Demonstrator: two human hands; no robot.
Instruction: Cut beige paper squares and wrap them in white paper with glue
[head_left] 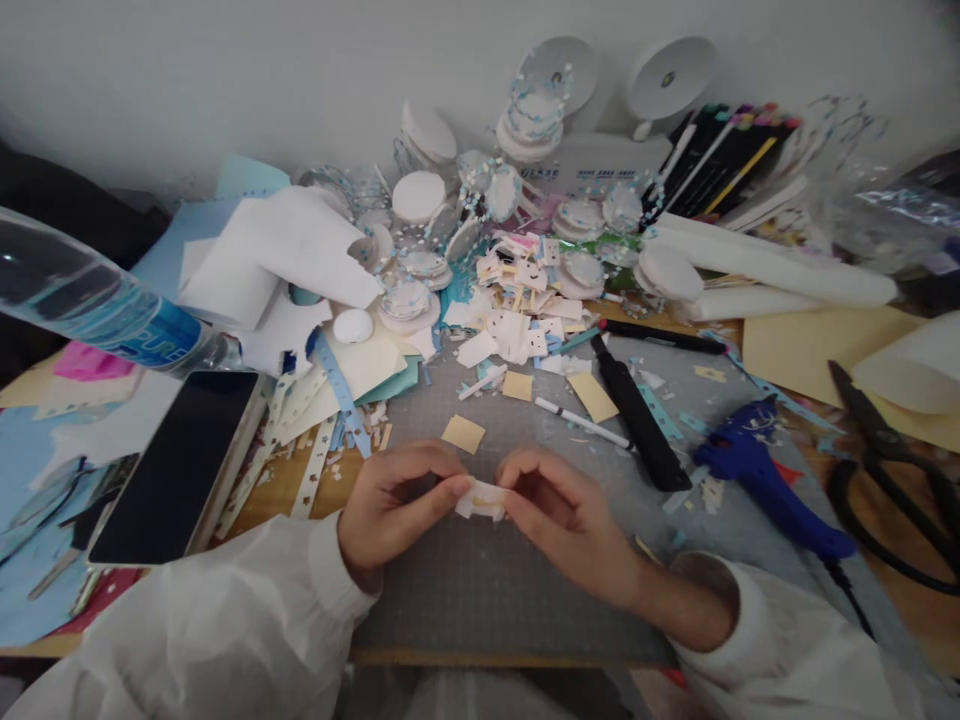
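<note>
We pinch the small white-and-tan paper piece [481, 499] between left hand [390, 505] and right hand [566, 520] fingers: light, flimsy, crease-prone; hold edges.

Water bottle [90, 300] cut off at left edge

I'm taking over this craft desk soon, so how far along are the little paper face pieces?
Looks done: a heap of small face cutouts lies behind the grey cutting mat. In hand: the left hand and right hand pinch one small white paper piece. Seemingly left: tan paper squares on the mat, untouched.
</note>
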